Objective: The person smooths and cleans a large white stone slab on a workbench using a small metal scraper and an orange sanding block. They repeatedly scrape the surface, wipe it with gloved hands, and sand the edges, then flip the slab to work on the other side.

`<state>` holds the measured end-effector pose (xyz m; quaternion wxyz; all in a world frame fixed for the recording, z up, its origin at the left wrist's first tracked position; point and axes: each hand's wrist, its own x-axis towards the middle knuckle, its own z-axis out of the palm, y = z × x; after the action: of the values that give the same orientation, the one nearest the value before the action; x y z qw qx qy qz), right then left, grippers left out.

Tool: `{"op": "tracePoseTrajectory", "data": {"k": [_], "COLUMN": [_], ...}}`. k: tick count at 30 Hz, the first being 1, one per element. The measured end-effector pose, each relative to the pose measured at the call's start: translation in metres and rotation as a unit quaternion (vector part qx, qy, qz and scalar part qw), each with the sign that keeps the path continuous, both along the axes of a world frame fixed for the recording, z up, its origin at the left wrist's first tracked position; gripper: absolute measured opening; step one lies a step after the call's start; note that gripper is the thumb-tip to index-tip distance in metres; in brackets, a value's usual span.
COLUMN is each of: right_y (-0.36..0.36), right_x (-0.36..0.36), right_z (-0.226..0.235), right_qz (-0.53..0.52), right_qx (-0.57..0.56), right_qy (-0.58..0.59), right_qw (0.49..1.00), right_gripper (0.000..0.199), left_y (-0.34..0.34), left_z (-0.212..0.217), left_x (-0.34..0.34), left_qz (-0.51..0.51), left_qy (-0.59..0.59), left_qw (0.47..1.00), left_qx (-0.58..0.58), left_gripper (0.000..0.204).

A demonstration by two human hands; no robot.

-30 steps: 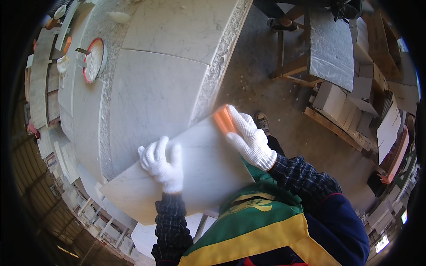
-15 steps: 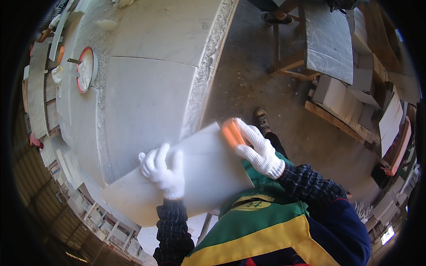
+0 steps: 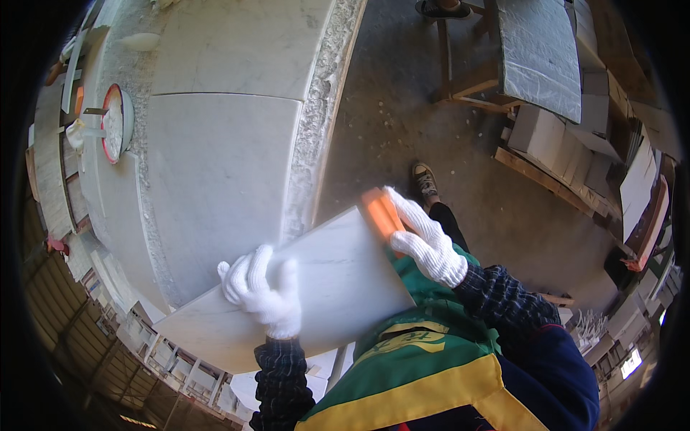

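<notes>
My left hand (image 3: 262,291), in a white knit glove, holds a pale grey-white stone tile (image 3: 338,280) near its far edge, with its thumb on the face. The tile lies at a slant between the workbench and my green apron (image 3: 431,359). In my gloved right hand (image 3: 431,248) is a ridged orange block (image 3: 382,213), gripped between thumb and fingers. It sits against the tile's right edge, by the far corner. The underside of the block is hidden.
Larger stone slabs (image 3: 215,172) lie on the bench, which has a rough white edge (image 3: 309,144). A red-rimmed bowl (image 3: 129,118) of white paste holds a spatula. Beyond the concrete floor stand a covered table (image 3: 539,57) and cartons (image 3: 550,136) on a pallet. Another person's shoe (image 3: 442,8) shows at the far edge.
The orange block and my right hand have shifted slightly along the tile's right edge. My left hand stays on the tile. The view has turned a little.
</notes>
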<state>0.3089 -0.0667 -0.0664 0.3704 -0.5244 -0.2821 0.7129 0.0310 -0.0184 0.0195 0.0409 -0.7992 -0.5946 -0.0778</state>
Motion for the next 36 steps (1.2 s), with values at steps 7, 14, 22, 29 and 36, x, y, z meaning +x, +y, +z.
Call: {"op": "tracePoseTrajectory", "data": {"k": [7, 14, 22, 29, 36], "right_y": [-0.005, 0.055, 0.147, 0.165, 0.154], "right_x": [0.003, 0.042, 0.052, 0.057, 0.049], "right_z": [0.005, -0.017, 0.024, 0.038, 0.024], "right_qz": [0.06, 0.094, 0.29, 0.384, 0.349], "right_qx": [0.098, 0.194, 0.41, 0.317, 0.42], "right_qy": [-0.083, -0.044, -0.151, -0.225, -0.211], "right_qw": [0.99, 0.975, 0.852, 0.837, 0.811], "right_gripper": [0.071, 0.063, 0.044, 0.044, 0.05], "left_y": [0.0, 0.0, 0.0, 0.0, 0.002], "left_z": [-0.001, 0.001, -0.002, -0.002, -0.001], "left_x": [-0.001, -0.001, -0.003, -0.004, -0.001], "left_qz": [0.0, 0.004, 0.003, 0.001, 0.002], "left_qy": [0.003, -0.004, -0.007, -0.005, 0.004], "left_qw": [1.0, 1.0, 1.0, 1.0, 1.0], "left_qx": [-0.003, -0.005, 0.005, 0.003, 0.001], "left_gripper": [0.04, 0.04, 0.042, 0.043, 0.043]}}
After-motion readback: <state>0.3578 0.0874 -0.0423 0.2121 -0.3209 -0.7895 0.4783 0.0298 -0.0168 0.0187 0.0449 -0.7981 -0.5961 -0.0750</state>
